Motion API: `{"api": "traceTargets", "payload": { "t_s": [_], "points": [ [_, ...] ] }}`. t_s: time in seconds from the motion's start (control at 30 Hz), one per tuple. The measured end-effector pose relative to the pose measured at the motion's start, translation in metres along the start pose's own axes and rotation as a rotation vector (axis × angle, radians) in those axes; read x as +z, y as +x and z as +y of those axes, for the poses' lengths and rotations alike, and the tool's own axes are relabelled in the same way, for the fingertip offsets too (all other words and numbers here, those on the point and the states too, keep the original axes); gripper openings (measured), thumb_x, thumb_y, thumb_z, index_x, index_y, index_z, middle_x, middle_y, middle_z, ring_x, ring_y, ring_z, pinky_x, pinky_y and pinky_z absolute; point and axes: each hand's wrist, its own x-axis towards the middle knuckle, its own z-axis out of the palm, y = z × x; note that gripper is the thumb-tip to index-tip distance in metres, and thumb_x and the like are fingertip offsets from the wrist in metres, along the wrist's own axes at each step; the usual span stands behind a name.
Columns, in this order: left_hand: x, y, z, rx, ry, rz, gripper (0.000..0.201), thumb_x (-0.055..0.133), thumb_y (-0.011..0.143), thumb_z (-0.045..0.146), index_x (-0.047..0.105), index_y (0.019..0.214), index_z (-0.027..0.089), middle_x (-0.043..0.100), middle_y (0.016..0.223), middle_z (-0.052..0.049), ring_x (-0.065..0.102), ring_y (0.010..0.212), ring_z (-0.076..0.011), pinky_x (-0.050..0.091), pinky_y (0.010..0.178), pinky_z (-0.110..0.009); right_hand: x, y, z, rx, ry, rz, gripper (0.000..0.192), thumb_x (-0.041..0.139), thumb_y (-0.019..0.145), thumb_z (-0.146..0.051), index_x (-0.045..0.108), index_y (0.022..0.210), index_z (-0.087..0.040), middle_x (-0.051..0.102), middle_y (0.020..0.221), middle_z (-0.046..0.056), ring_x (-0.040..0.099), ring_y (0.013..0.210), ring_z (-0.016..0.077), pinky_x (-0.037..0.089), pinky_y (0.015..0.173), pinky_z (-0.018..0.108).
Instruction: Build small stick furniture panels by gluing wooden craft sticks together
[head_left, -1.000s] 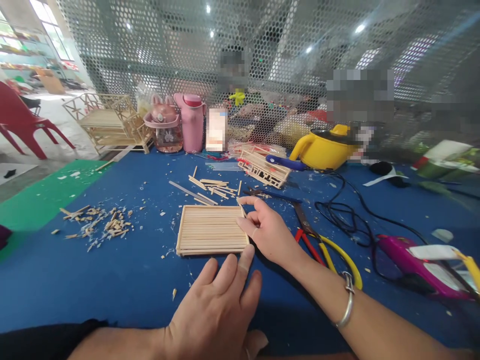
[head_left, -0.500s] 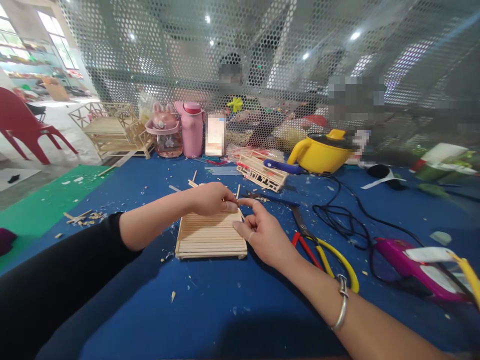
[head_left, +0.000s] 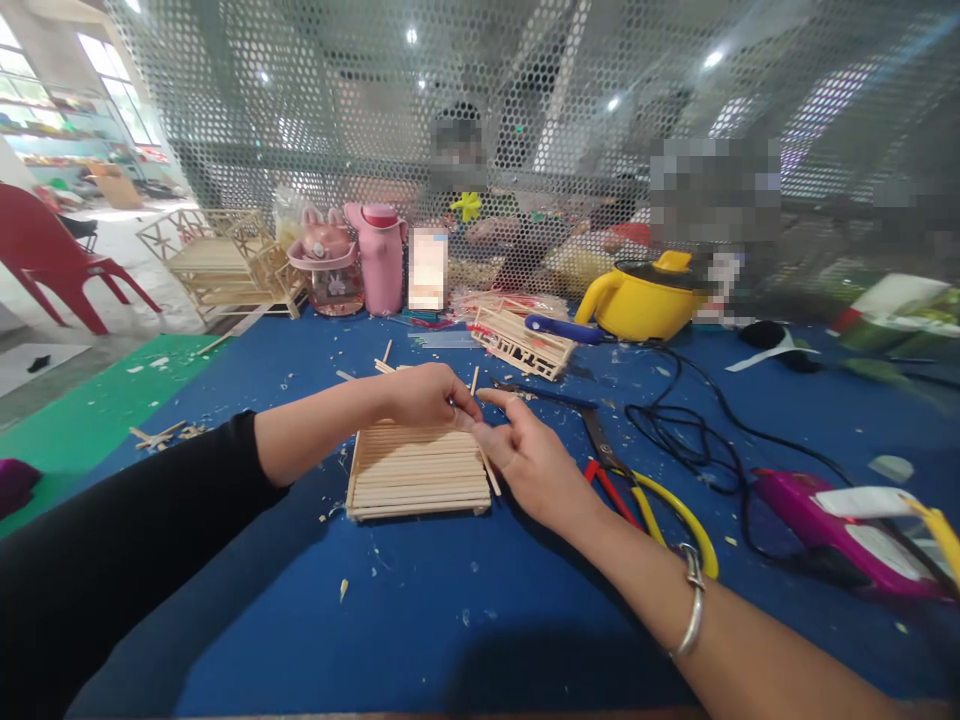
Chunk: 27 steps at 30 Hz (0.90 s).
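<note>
A flat panel of glued wooden sticks [head_left: 412, 470] lies on the blue table cover [head_left: 420, 610]. My left hand [head_left: 427, 392] reaches over the panel's far edge with its fingertips pinched together at the far right corner. There they meet the end of a thin loose wooden stick [head_left: 493, 478], which runs along the panel's right edge. My right hand [head_left: 536, 465] rests beside that edge with its fingers spread. Its index finger points at my left fingertips, and its palm side lies against the stick.
Red and yellow handled cutters [head_left: 660, 505], a black cable [head_left: 675, 420] and a magenta glue gun [head_left: 825, 525] lie to the right. Behind are a small stick frame [head_left: 525, 345], a yellow pot [head_left: 645, 295], a pink bottle [head_left: 382, 255] and a large stick model [head_left: 217, 260]. Stick scraps [head_left: 161, 433] lie left.
My left hand has moved from the near side of the table over to the panel's far right corner. A loose stick now lies along the panel's right edge, under my right hand.
</note>
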Motion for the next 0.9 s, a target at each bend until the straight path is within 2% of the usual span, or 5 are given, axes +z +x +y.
{"api": "traceTargets", "payload": {
  "t_s": [0.13,0.27,0.37,0.57,0.9],
  "points": [
    [-0.002,-0.006,0.003,-0.066,0.018,0.027,0.023,0.059,0.076,0.030,0.074,0.092,0.022,0.074,0.086,0.001,0.061,0.081,-0.0161,0.040,0.070,-0.023,-0.015,-0.003,0.000,0.006,-0.083,-0.070,0.026,0.054,0.081,-0.043,0.053,0.095,-0.021,0.057,0.067,-0.003,0.049,0.055,0.0109,0.038,0.052,0.024],
    [-0.004,-0.017,0.006,-0.172,0.021,0.098,0.022,0.058,0.075,0.030,0.073,0.086,0.020,0.073,0.086,-0.002,0.060,0.080,-0.0171,0.041,0.070,-0.025,-0.016,-0.004,0.001,0.116,0.034,-0.222,0.025,0.064,0.072,-0.029,0.047,0.089,-0.022,0.060,0.073,-0.004,0.052,0.052,0.0095,0.040,0.046,0.022],
    [-0.001,-0.032,0.013,-0.287,-0.012,0.160,0.028,0.053,0.077,0.034,0.071,0.088,0.016,0.071,0.080,-0.005,0.060,0.071,-0.0172,0.044,0.061,-0.026,-0.014,-0.001,0.002,0.180,0.175,-0.175,0.020,0.060,0.074,-0.026,0.047,0.089,-0.021,0.057,0.069,-0.004,0.050,0.048,0.0092,0.040,0.041,0.022],
    [0.031,-0.068,0.026,-0.530,-0.516,0.376,0.023,0.056,0.076,0.036,0.065,0.083,0.016,0.059,0.062,0.000,0.053,0.054,-0.0115,0.047,0.052,-0.024,-0.012,0.004,0.007,0.096,0.205,-0.084,0.015,0.062,0.074,-0.031,0.059,0.078,-0.017,0.056,0.062,-0.003,0.048,0.052,0.0090,0.041,0.048,0.023],
    [0.056,-0.083,-0.005,-0.443,-0.971,0.420,0.036,0.056,0.080,0.048,0.067,0.093,0.017,0.064,0.078,-0.002,0.057,0.068,-0.0107,0.050,0.063,-0.023,-0.004,0.003,0.004,0.113,-0.010,-0.102,0.016,0.058,0.078,-0.033,0.065,0.081,-0.019,0.064,0.067,-0.001,0.055,0.056,0.0116,0.043,0.054,0.024]
  ]
}}
